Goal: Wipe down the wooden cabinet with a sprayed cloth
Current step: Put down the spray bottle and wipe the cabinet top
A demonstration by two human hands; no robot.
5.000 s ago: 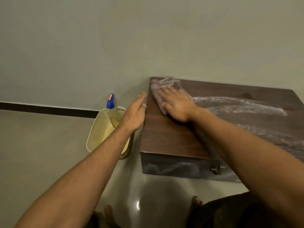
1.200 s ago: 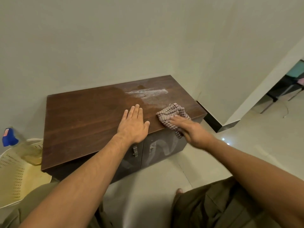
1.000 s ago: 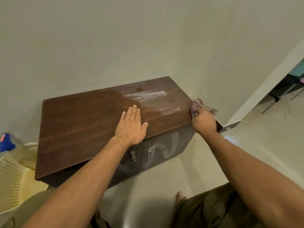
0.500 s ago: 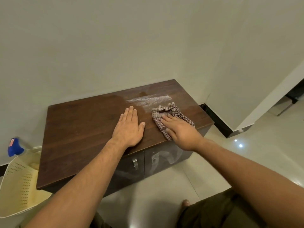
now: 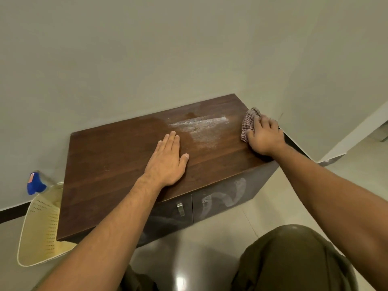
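Pale walls are backing the cabinet (image 5: 117, 164) at centre frame. Left hand (image 5: 168, 162) is lying open and flat on its top; right hand (image 5: 265, 138) is pressing the cloth (image 5: 247, 124), fingers curled over it, at the top's right edge.

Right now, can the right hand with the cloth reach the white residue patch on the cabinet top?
Probably yes. The right hand presses the checked cloth at the cabinet top's right end; bare wood lies between it and the white residue patch.
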